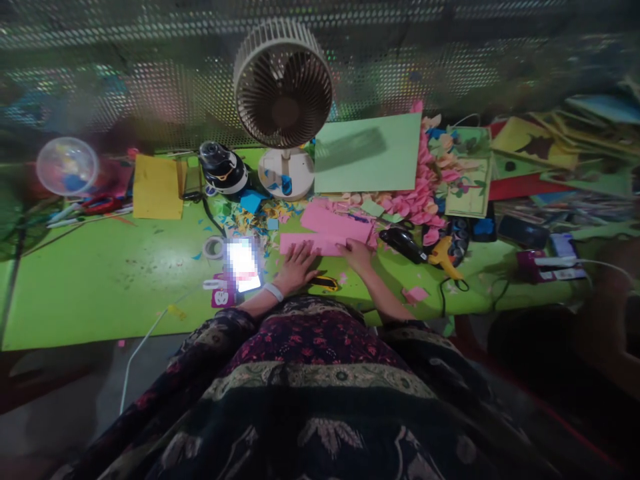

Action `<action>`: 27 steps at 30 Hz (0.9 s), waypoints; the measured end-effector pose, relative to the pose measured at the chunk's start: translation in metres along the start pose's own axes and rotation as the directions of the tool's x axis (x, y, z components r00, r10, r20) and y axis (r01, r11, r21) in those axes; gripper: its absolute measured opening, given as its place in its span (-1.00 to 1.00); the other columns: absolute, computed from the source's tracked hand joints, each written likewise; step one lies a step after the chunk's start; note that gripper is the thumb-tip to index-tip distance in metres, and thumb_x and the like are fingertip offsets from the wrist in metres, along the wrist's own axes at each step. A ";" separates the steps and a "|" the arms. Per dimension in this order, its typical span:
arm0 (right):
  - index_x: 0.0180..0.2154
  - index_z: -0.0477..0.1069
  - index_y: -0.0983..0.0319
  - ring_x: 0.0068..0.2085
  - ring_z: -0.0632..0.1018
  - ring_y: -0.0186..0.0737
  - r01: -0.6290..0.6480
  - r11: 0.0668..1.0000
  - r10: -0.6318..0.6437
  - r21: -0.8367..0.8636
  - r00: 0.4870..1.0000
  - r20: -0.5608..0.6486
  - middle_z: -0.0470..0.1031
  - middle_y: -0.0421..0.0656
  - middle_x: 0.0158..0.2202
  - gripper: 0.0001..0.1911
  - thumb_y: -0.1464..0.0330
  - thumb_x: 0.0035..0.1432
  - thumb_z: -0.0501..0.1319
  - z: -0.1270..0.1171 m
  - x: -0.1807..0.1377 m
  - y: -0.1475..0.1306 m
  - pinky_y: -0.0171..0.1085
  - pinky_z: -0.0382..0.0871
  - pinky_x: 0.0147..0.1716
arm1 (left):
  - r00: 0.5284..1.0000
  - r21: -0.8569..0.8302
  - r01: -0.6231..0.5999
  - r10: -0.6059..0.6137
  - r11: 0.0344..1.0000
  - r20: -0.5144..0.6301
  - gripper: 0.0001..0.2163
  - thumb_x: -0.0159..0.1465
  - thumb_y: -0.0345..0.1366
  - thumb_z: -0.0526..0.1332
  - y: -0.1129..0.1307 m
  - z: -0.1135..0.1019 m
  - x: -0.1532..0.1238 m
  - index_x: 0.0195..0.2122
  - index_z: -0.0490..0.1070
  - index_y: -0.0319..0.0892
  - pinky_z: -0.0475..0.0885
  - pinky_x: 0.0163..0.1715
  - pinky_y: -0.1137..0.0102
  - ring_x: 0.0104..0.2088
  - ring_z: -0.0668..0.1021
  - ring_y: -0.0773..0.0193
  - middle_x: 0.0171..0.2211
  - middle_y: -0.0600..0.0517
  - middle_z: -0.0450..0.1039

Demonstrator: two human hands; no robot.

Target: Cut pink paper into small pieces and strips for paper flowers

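A folded strip of pink paper [327, 243] lies on the green table in front of me. My left hand [296, 268] rests flat on its lower left part, fingers spread. At the strip's right end, my right hand [358, 256] has its fingers bent around the edge, thumb pointing left along the paper; the fingertips are partly hidden. Another pink sheet [337, 221] lies just behind the strip, with a dark pen [361, 219] on it. Between my hands and my body is a yellow utility knife [324, 283].
A fan [285, 113] stands behind, beside a light green sheet [367, 157]. Pink paper petals [410, 203] are heaped to the right, near a black stapler-like tool [401, 245] and yellow glue gun [445, 257]. Left are a lit phone [243, 265] and tape roll [214, 247]. Another person's arm [620, 287] is far right.
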State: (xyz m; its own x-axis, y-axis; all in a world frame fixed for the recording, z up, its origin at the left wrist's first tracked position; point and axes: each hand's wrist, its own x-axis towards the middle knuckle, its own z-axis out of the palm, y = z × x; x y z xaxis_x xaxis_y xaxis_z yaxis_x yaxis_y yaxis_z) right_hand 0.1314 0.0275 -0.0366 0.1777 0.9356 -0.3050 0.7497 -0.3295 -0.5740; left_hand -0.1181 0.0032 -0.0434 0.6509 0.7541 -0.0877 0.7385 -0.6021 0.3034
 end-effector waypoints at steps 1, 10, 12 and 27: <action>-0.54 0.05 0.11 -0.46 0.27 -0.24 -0.002 1.000 0.002 -0.001 1.000 -0.007 0.25 -0.24 -0.56 -0.48 -0.07 0.27 0.12 0.000 0.000 0.000 -0.27 -0.04 -0.48 | 1.000 -0.002 0.003 -0.003 1.000 0.007 -0.35 0.50 0.07 0.04 -0.001 0.000 0.000 0.53 0.07 -0.11 -0.16 0.52 -0.03 0.56 -0.02 0.00 0.55 -0.13 -0.08; -0.51 0.07 0.10 -0.44 0.32 -0.20 0.010 1.000 -0.010 0.000 0.999 -0.047 0.29 -0.23 -0.54 -0.53 -0.02 0.27 0.14 0.002 -0.002 0.002 -0.26 0.05 -0.45 | 0.999 -0.044 0.034 -0.032 0.998 0.033 -0.33 0.49 0.11 0.05 0.000 0.001 0.001 0.53 0.08 -0.07 -0.17 0.52 -0.03 0.55 -0.01 -0.03 0.56 -0.13 -0.09; -0.49 0.10 0.09 -0.42 0.34 -0.18 0.038 0.999 -0.035 0.035 0.997 -0.066 0.32 -0.21 -0.52 -0.56 0.00 0.27 0.13 0.003 -0.003 0.003 -0.26 0.11 -0.43 | 0.999 -0.044 0.037 -0.036 0.998 0.036 -0.32 0.49 0.11 0.05 0.001 0.001 0.001 0.54 0.06 -0.08 -0.17 0.52 -0.02 0.55 -0.01 -0.03 0.56 -0.14 -0.10; -0.41 0.30 0.12 -0.32 0.46 -0.09 0.027 0.999 -0.025 0.019 0.997 -0.069 0.51 -0.11 -0.40 -0.68 0.05 0.25 0.14 0.006 0.003 0.009 -0.24 0.18 -0.39 | 0.999 -0.052 0.045 -0.043 0.998 0.025 -0.30 0.49 0.15 0.01 -0.001 0.002 0.004 0.54 0.05 -0.11 -0.16 0.52 -0.03 0.56 -0.03 -0.02 0.56 -0.14 -0.12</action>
State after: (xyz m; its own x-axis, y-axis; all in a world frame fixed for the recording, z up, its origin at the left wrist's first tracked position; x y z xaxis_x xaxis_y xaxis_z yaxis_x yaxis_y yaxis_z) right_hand 0.1346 0.0263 -0.0472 0.2024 0.9503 -0.2368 0.7417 -0.3066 -0.5966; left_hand -0.1157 0.0064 -0.0456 0.6224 0.7728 -0.1243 0.7566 -0.5534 0.3483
